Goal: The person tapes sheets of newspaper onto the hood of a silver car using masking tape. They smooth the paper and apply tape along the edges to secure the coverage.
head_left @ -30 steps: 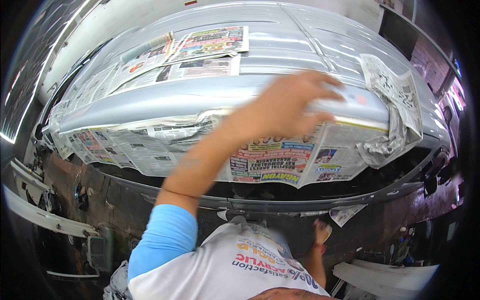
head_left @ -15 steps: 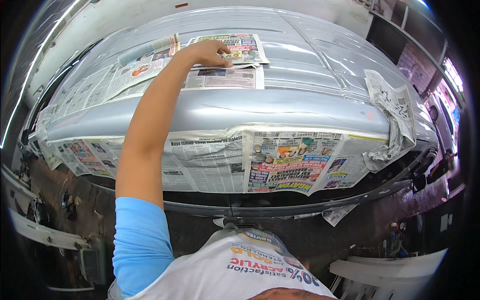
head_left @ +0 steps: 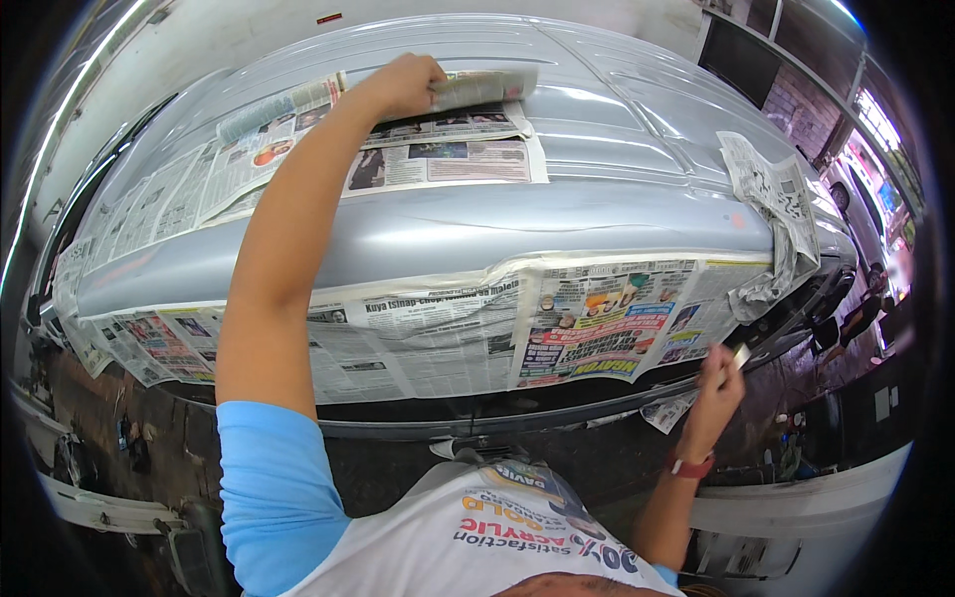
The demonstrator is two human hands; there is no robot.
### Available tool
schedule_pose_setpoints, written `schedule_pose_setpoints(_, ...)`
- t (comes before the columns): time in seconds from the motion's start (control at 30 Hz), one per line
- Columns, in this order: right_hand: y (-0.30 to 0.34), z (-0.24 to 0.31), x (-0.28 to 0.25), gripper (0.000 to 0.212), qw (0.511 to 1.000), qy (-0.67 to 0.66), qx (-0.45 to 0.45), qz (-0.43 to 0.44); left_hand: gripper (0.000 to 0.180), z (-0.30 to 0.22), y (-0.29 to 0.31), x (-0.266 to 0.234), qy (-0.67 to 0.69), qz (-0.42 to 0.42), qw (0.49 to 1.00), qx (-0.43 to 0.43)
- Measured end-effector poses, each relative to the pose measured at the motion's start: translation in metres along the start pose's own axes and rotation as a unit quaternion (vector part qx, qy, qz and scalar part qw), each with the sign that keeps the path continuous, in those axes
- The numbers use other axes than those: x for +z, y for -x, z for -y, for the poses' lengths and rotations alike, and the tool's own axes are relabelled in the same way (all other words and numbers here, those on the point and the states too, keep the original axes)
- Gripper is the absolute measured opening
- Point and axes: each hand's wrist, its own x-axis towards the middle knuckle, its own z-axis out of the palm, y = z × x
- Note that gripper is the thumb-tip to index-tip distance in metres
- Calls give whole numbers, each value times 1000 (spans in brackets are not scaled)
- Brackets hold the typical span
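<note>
My left arm reaches up over the silver vehicle roof [head_left: 597,119]. At its end my left hand [head_left: 406,84] is closed on the edge of a newspaper sheet [head_left: 485,90], whose right part is lifted and blurred. Beneath it, more newspaper [head_left: 468,159] lies flat on the roof. Low on the right, in front of the vehicle's side, my right hand [head_left: 714,396] is closed around a small pale object [head_left: 741,355]; its kind cannot be made out.
Newspaper sheets [head_left: 438,333] hang along the vehicle's side below the silver roof edge. A crumpled newspaper [head_left: 781,214] drapes over the right end. Further newspaper [head_left: 189,179] covers the roof's left part. Other people [head_left: 860,308] are at the far right.
My left hand has taken hold of the top newspaper sheet and raised it away from the pile. My right hand has come into view with the small pale object.
</note>
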Motion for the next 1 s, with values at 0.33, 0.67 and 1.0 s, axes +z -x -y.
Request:
schedule_pose_setpoints(0.33, -98, 250, 222, 74, 921, -56, -251, 293, 64, -4, 26, -47, 372, -157, 912, -68)
schedule_pose_setpoints(0.67, -111, 294, 345, 157, 957, -153, -25, 246, 63, -12, 66, -55, 441, -146, 875, -140)
schedule_pose_setpoints(1.0, -84, 290, 332, 59, 737, 186, -596, 257, 55, 60, 93, -92, 171, -435, 843, -266)
